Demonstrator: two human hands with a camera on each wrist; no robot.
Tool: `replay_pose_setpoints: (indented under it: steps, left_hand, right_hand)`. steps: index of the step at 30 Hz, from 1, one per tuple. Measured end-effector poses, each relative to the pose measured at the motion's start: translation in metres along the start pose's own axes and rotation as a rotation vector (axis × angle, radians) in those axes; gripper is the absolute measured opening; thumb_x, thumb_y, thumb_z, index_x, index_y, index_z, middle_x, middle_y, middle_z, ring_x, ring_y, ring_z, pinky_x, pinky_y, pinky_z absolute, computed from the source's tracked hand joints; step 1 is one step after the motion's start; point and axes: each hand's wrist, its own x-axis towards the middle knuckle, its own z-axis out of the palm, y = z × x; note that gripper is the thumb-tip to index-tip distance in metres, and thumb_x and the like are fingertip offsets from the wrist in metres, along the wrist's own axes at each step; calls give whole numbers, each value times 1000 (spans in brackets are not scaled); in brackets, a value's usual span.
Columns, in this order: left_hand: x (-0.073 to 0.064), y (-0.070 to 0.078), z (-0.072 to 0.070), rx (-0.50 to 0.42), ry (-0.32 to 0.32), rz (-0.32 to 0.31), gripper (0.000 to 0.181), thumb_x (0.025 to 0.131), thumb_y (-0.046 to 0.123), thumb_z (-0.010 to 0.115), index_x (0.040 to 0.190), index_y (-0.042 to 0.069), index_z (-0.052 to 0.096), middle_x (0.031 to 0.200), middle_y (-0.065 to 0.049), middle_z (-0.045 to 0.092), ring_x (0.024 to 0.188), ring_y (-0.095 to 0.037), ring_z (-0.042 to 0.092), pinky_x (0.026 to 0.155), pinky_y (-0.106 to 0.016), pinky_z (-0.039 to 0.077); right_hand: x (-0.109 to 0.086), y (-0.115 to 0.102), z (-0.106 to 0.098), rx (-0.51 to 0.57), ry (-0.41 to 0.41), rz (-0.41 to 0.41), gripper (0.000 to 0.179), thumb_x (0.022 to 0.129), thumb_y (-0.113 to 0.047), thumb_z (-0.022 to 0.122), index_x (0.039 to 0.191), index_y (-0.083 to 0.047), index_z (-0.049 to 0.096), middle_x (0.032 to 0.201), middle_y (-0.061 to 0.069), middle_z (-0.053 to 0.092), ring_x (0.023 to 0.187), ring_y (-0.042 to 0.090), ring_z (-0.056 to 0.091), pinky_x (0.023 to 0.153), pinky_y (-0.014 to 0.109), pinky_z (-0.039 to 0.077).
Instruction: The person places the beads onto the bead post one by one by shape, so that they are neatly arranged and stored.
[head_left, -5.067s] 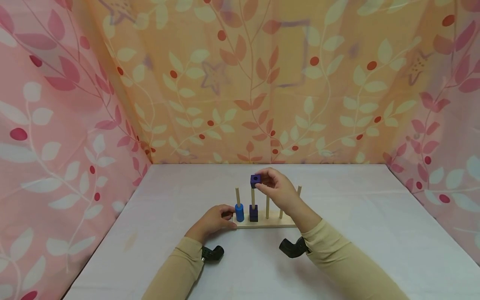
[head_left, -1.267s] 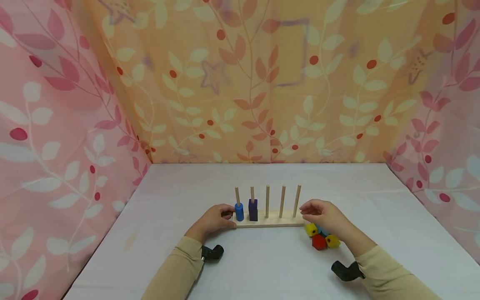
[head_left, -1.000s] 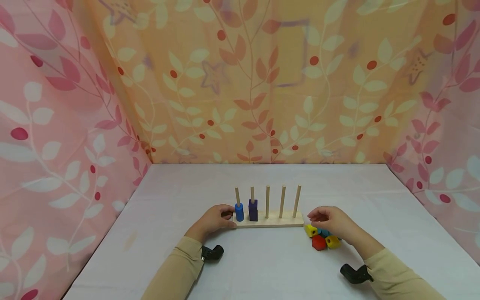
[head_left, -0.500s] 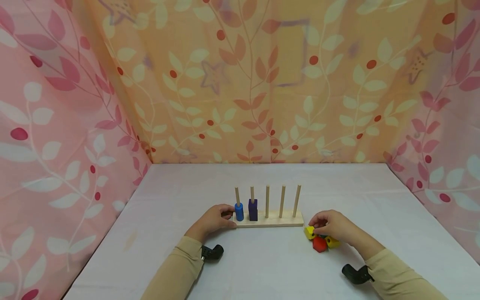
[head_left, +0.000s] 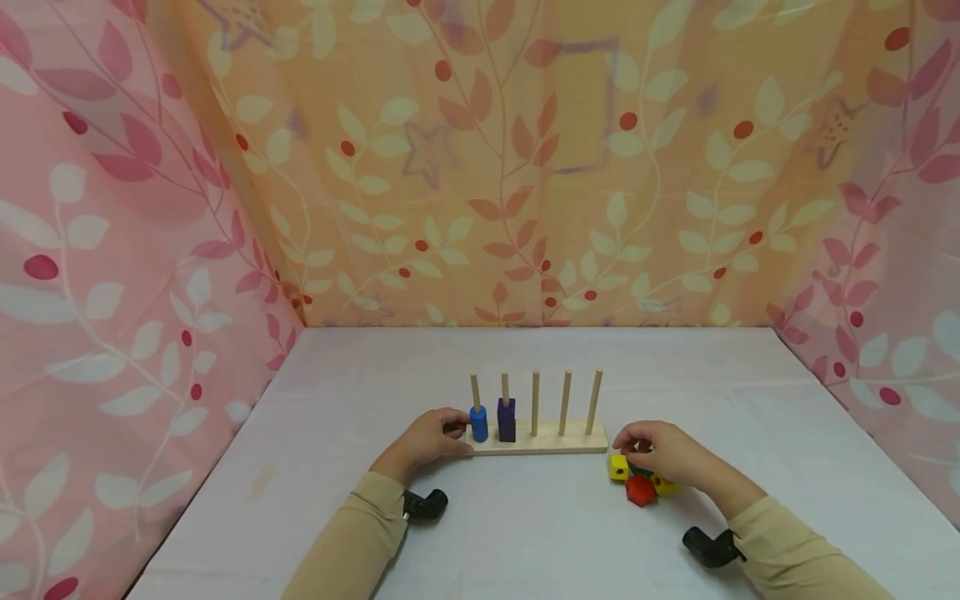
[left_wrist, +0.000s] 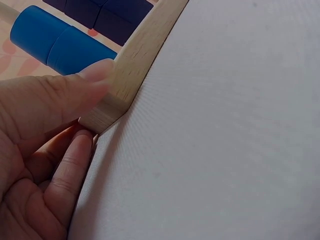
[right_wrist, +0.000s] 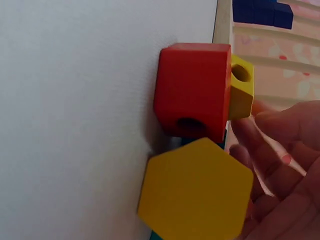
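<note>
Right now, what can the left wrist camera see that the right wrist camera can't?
Only the left wrist view shows the left hand, gripping the end of the wooden board. The blue beads are clear there; the right view may catch just a sliver.

Only the right view shows the right hand, the red block, the near yellow block and the far yellow block.

Both show that board, purple blocks and white cloth.

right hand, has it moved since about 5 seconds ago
Yes, rightward and lower in the picture: in the head view, the right hand has gone from above the wooden rack to beyond its right end, near the red block.
</note>
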Motion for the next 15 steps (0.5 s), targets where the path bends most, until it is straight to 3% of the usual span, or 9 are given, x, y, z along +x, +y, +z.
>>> replay_pose_setpoints:
  steps: [6,15]
  left_hand:
    - [0,1,0,6,3,0,52,66,20,82,113,10,62,113,-3,59,105,-15,54,92,-32,45]
    - [1,1,1,6,8,3,52,67,20,82,114,9,62,114,-4,59,105,-16,54,92,-31,45]
  right_hand:
    - [0,0,-4,-2,-79,-15,38,77,10,59,100,-19,70,98,-2,60,89,20,51,79,42,48]
    - [2,3,-2,-41,-145,-130,39,77,5,65,106,-21,70,99,-4,57,92,21,50,79,41,48]
